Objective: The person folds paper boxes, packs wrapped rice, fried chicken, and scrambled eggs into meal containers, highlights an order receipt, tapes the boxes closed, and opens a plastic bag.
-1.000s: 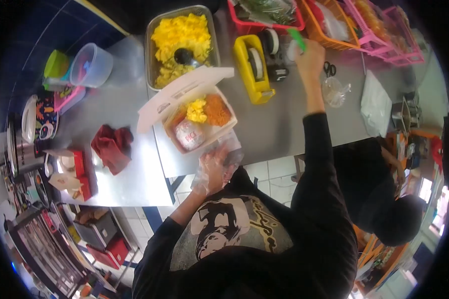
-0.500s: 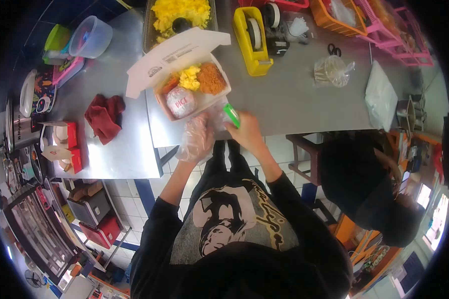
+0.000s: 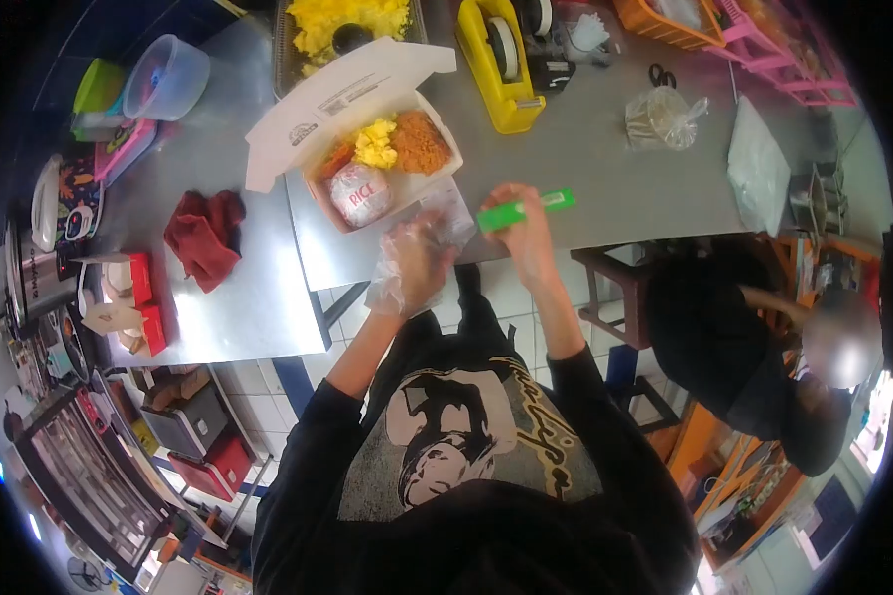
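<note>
My left hand (image 3: 410,263), in a clear plastic glove, is closed at the table's front edge. Its fingers pinch a small clear plastic packet (image 3: 450,210) whose contents I cannot make out. To the right, my bare right hand (image 3: 526,233) grips a slim green tool (image 3: 531,208) with a pale label; its exact kind is unclear. Just beyond my left hand stands an open cardboard meal box (image 3: 407,205), lid raised. Inside it are a wrapped rice portion (image 3: 359,194), yellow scrambled egg (image 3: 375,145) and breaded fried chicken (image 3: 421,144).
A yellow tape dispenser (image 3: 501,69) stands behind the box, beside a tray of egg (image 3: 347,25). A red cloth (image 3: 204,238) lies left. Scissors (image 3: 662,75) and a bagged item (image 3: 655,119) sit right. Another person (image 3: 724,337) is at lower right.
My right hand has moved right, away from the packet, and the green tool has turned from steep to nearly level. My left hand has shifted slightly right. The other person has moved.
</note>
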`<state>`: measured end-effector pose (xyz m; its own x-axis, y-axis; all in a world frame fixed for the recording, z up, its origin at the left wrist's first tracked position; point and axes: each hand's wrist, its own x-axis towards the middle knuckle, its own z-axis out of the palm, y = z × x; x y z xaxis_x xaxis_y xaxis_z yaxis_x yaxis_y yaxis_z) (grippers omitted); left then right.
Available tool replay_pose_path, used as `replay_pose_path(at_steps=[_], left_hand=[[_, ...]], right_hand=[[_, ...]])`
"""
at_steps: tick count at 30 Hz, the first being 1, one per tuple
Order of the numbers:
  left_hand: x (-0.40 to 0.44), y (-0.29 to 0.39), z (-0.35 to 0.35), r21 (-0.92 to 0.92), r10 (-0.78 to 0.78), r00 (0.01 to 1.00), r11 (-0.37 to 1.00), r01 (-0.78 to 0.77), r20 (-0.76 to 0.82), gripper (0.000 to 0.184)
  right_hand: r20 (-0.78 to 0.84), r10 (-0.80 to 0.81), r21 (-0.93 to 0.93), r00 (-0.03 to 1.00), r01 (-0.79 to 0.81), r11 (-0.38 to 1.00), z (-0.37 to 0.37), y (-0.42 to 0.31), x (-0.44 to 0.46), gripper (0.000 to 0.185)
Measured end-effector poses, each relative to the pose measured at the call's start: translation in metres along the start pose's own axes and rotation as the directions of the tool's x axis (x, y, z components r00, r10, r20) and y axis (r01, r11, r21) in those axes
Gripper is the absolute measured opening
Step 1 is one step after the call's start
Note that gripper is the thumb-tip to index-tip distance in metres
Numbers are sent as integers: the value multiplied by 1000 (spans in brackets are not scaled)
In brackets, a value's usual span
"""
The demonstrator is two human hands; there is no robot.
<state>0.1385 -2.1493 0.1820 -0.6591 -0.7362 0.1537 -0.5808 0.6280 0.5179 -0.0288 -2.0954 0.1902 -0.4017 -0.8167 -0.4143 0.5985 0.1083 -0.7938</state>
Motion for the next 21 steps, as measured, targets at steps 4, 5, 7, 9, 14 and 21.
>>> replay_pose_path(at_steps=[4,5,7,9,14,21], left_hand=[[6,2,-19,-332,-95,995,939,92,7,46],[8,2,-21,-390,-131,991,911,136,40,47],[12,2,-25,-449,-166,982,873,189,89,48],[16,-1,-27,-233,-19,992,971,48,125,44],[12,-9,2,80,-12,977,997,-5,214,39],[14,-15,11,104,12,960,994,-43,280,32]], right_hand=[[-28,-172,-107,985,168,980,10,33,12,37],[-32,-220,-151,975,213,965,11,35,11,32],[-51,-209,-321,977,182,929,11,39,3,28],[-68,-198,-561,978,126,818,21,34,-7,24],[2,-351,-600,936,282,749,22,51,-2,23],[-145,-437,-581,888,281,764,31,54,-3,21]])
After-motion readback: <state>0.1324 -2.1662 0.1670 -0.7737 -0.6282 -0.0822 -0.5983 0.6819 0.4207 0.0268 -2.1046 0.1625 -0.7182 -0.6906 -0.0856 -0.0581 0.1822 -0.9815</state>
